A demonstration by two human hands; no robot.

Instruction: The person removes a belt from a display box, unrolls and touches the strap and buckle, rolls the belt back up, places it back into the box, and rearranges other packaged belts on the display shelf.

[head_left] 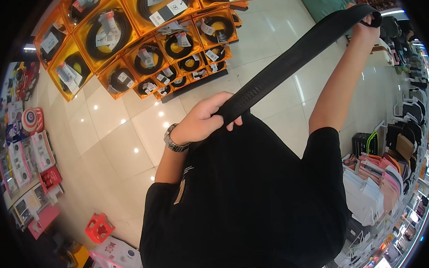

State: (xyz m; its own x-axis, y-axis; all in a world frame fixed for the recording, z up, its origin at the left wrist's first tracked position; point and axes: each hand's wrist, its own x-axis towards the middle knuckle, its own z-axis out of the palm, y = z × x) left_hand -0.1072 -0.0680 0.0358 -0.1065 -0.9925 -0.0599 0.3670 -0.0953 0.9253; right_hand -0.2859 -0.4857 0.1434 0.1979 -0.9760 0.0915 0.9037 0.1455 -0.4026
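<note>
A black belt (pixel 292 60) stretches at a slant in front of my body, held by both hands. My left hand (pixel 200 120), with a metal watch (pixel 175 137) at its wrist, is closed round the belt's lower end near my chest. Farther out at the upper right, my right hand (pixel 366 33) grips the other end, where the belt folds back in a loop. Ridged marks run along the belt's face near my left hand. Parts of the fingers on both hands are hidden by the belt.
Ahead stands a stepped rack of orange boxes (pixel 105 36) with coiled, tagged belts. Boxed goods (pixel 35 152) line the left side, and a red stool (pixel 99 228) stands at the lower left. Bags (pixel 367 190) hang along the right. Shiny tiles (pixel 110 137) cover the floor.
</note>
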